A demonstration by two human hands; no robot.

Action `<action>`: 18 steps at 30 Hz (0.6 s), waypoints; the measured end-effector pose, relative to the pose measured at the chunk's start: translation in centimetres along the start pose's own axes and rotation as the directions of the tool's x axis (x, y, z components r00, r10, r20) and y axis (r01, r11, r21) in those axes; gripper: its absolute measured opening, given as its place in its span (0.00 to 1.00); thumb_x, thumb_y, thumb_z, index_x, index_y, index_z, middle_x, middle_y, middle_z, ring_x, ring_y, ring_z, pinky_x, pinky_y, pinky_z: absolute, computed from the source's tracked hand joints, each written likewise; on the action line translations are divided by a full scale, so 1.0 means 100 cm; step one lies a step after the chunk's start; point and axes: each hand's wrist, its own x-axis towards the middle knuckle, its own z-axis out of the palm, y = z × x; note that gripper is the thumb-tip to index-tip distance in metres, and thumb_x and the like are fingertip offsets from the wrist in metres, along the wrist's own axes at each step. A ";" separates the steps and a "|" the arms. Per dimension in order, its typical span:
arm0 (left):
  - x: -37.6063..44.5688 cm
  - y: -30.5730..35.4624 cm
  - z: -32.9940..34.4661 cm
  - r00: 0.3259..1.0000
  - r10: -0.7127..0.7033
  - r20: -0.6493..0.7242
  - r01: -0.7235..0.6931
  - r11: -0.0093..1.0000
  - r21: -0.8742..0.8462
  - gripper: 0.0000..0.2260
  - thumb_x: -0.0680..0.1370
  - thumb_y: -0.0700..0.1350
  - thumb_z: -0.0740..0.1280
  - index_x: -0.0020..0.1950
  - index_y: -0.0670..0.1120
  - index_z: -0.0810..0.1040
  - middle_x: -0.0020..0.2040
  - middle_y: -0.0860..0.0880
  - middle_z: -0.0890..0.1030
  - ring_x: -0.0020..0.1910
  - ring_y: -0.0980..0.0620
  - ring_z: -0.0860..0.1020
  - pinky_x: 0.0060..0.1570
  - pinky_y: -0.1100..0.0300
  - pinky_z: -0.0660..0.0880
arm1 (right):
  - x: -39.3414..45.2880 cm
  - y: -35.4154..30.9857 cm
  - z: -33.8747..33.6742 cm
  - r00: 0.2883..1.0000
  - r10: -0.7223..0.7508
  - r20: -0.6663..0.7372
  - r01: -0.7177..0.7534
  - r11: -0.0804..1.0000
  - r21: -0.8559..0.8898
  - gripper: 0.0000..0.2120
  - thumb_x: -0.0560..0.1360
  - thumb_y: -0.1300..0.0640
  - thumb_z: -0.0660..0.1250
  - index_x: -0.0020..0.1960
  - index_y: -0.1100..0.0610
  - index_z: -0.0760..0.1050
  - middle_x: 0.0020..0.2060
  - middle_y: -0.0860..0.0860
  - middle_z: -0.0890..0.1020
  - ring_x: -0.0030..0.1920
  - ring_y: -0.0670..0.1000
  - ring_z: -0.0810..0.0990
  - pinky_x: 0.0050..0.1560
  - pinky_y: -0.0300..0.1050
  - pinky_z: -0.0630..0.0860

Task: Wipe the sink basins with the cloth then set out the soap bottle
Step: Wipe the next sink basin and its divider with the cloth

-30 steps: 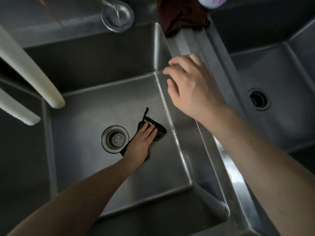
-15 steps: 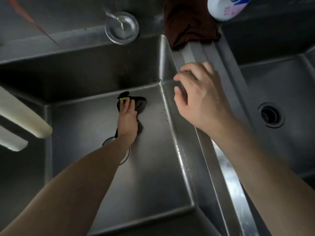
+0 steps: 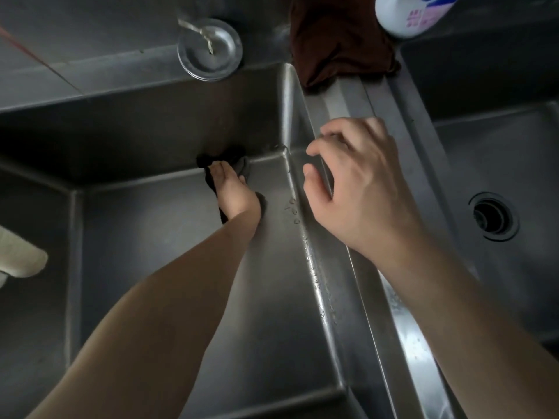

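My left hand [image 3: 234, 192] presses a dark cloth [image 3: 239, 160] flat against the floor of the left steel basin [image 3: 136, 237], right where the floor meets the far wall near the far right corner. My right hand [image 3: 357, 189] rests with curled fingers on the steel divider [image 3: 348, 95] between the two basins and holds nothing. The white soap bottle [image 3: 411, 13] with a pink label stands at the top edge behind the right basin [image 3: 499, 146], only its lower part showing.
A dark brown rag [image 3: 338, 43] lies over the far end of the divider. A round metal lid [image 3: 210, 48] sits on the back ledge. A white tube end [image 3: 21, 255] juts in at left. The right basin's drain [image 3: 493, 217] is open. Water drops cling to the divider wall.
My left hand has slid the cloth from beside the left drain up the basin floor to the far wall. The view shifted, hiding that drain under my arm. My right hand stayed on the divider.
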 end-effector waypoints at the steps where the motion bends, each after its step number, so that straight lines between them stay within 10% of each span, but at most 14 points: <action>1: -0.008 0.009 0.008 0.995 0.099 0.027 -0.099 0.995 0.019 0.20 0.82 0.41 0.59 0.74 0.40 0.66 0.71 0.41 0.71 0.69 0.43 0.71 0.68 0.53 0.69 | 0.000 0.000 0.000 1.000 -0.002 -0.004 0.002 1.000 0.008 0.14 0.79 0.51 0.64 0.54 0.58 0.83 0.57 0.54 0.80 0.60 0.57 0.75 0.60 0.51 0.72; 10: -0.017 0.014 0.043 0.829 0.466 0.311 -0.501 0.864 0.043 0.25 0.84 0.47 0.58 0.81 0.49 0.57 0.81 0.50 0.58 0.81 0.54 0.52 0.76 0.59 0.59 | -0.001 0.000 0.001 0.999 -0.001 -0.037 0.003 0.999 0.043 0.12 0.78 0.53 0.65 0.51 0.60 0.83 0.55 0.56 0.81 0.58 0.58 0.75 0.59 0.55 0.73; 18: -0.028 -0.033 0.010 0.688 0.660 0.302 -0.679 0.732 -0.054 0.24 0.81 0.35 0.62 0.78 0.42 0.66 0.78 0.44 0.66 0.78 0.47 0.63 0.75 0.56 0.63 | -0.002 0.002 0.001 0.999 -0.015 -0.030 0.016 0.999 0.042 0.11 0.78 0.53 0.66 0.52 0.59 0.83 0.56 0.56 0.80 0.58 0.59 0.75 0.58 0.58 0.75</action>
